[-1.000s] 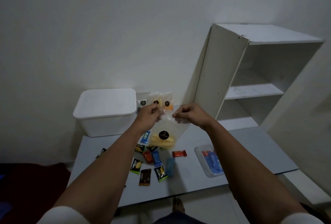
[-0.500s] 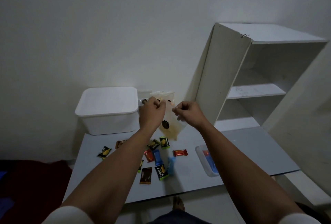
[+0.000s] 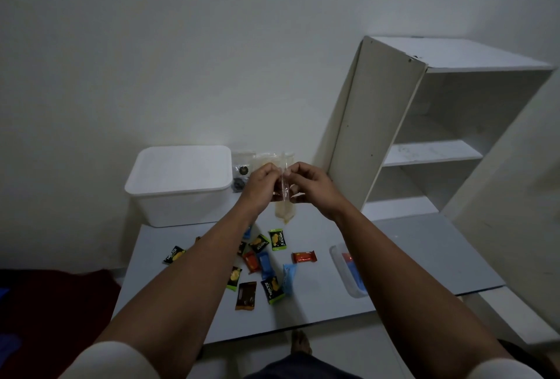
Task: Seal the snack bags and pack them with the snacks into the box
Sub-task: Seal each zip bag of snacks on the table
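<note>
Both hands, left [image 3: 263, 182] and right [image 3: 306, 181], are pinching the top of a bag [image 3: 285, 197] up over the table [image 3: 424, 257], looks like mid-seal. Box [image 3: 181, 184] is sitting lidded, snacks [image 3: 260, 266] are lying loose, more bags [image 3: 242, 166] are waiting behind, so most is probably left.

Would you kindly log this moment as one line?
left hand: pinches clear plastic snack bag | right hand: pinches same bag | bag: raised above grey table | white lidded box: shut
</note>
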Demonstrator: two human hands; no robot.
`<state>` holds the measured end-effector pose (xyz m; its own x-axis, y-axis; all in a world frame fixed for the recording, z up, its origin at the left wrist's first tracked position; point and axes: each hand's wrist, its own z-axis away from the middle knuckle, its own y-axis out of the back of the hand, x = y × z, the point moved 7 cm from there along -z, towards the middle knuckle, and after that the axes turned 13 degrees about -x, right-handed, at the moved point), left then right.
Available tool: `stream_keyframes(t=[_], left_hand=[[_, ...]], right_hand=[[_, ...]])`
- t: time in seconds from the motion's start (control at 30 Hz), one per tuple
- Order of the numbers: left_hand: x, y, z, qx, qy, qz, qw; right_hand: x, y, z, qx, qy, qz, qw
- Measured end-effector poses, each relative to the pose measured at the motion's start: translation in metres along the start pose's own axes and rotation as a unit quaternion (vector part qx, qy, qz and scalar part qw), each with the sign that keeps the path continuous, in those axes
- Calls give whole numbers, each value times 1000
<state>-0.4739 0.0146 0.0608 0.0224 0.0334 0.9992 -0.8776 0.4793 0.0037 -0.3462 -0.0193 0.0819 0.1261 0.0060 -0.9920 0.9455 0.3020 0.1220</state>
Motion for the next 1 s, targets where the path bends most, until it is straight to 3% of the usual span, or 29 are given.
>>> stream_keyframes(t=[0.3,0.5,0.67,0.9,1.0], left_hand=[[6,2,-2,-18,-22,-92,995],[5,-2,-3,-66,-14,-162,984],[-1,-4,-2,-78,3,-160,984],[9,7,-4,17,-11,-221,975],[17,10,-4,41,-33,-263,963]], right_hand=[[1,2,-2,8,-12,38,999],[4,9,-2,70,3,20,997],[0,11,-4,97,24,52,994],[3,3,-4,57,33,67,996],[9,4,-5,38,-2,52,998]])
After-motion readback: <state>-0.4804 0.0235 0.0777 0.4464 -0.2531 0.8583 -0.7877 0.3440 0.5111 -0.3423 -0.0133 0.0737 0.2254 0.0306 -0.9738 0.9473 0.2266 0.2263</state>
